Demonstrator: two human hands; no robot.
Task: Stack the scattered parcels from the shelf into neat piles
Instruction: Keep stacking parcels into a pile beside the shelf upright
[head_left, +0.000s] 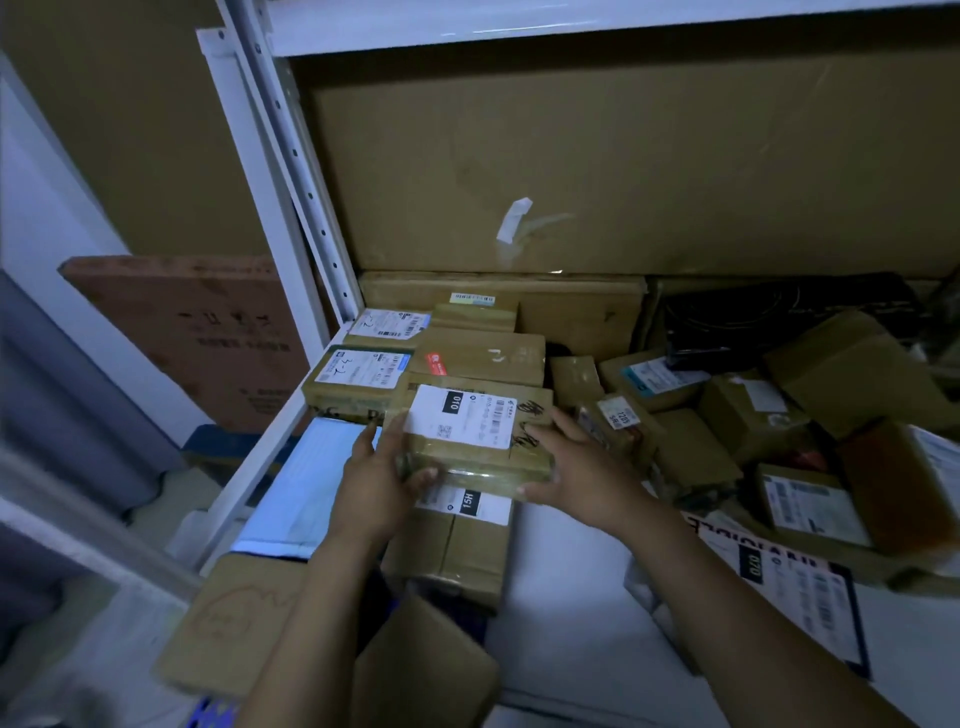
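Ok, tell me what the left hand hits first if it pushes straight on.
Probably the labelled box just behind it; the left hand grips the parcel, depth unclear.

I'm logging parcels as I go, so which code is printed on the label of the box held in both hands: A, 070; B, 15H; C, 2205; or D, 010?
D: the parcel held by the left hand and the right hand has a white label reading 010.

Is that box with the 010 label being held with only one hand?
No, the left hand grips the near left corner of the 010 box and the right hand holds its right end.
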